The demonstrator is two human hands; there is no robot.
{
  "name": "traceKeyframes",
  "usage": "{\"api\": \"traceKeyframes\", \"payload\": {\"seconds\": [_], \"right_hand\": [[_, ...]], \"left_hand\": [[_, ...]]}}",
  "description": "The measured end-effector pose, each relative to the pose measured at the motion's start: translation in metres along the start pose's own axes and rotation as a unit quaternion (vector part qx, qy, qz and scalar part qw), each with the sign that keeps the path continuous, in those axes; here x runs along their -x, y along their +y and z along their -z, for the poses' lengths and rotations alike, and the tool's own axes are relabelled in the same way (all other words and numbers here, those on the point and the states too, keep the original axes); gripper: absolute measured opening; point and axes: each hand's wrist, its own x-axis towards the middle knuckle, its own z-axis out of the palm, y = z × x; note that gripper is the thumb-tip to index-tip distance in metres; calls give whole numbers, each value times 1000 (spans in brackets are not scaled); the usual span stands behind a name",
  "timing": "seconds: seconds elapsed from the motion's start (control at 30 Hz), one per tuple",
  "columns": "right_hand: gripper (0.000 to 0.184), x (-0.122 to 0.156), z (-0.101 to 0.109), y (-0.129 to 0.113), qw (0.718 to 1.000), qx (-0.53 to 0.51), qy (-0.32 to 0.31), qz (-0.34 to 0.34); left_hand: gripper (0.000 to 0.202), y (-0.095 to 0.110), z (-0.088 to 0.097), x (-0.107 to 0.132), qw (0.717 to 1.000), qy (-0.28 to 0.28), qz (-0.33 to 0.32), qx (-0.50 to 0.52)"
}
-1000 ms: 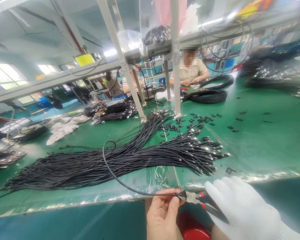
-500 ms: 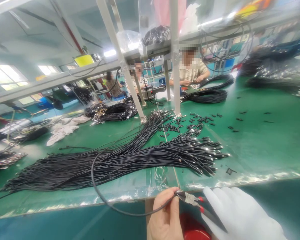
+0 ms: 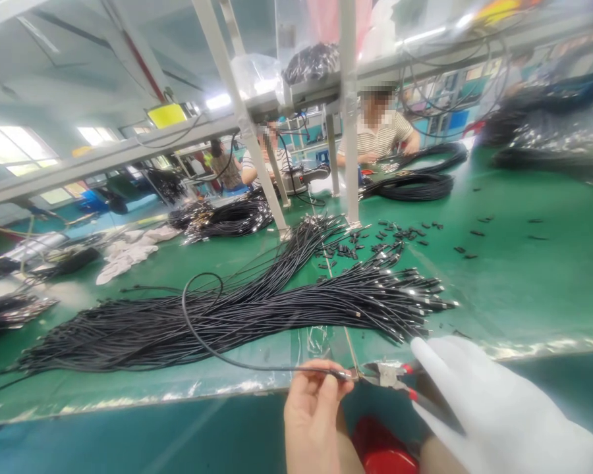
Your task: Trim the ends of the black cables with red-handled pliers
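Observation:
My bare left hand [image 3: 313, 411] pinches the end of a thin black cable [image 3: 212, 349] at the table's front edge. The cable loops up and back into a big bundle of black cables [image 3: 237, 313] lying across the green table [image 3: 524, 283]. My right hand [image 3: 484, 408], in a white glove, grips small pliers [image 3: 390, 376] with red-and-black handles. The pliers' jaws touch the cable tip just right of my left fingers. The bundle's metal-tipped ends fan out to the right, above my right hand.
Small black parts [image 3: 375, 238] lie scattered behind the bundle. Metal frame posts [image 3: 348, 131] stand mid-table. More cable coils [image 3: 410, 187] and white cloth [image 3: 128, 253] lie further back. People [image 3: 378, 131] sit working across the table. A red object [image 3: 383, 451] sits below, between my hands.
The held cable's loop has swung back up over the bundle. Both hands rose slightly toward the table edge, still joined at the cable tip.

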Motion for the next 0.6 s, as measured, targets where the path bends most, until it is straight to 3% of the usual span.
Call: {"api": "traceKeyframes", "payload": {"seconds": [0.23,0.37,0.6], "right_hand": [[39,-16,-1,15,993,22,55,102],[35,-24,4,16,991,24,66,115],[35,-25,9,16,991,-3,48,127]], "left_hand": [[31,-1,11,-1,993,-96,69,22],[27,-3,22,-4,983,-152,104,20],[32,-6,19,0,982,-152,114,-14]]}}
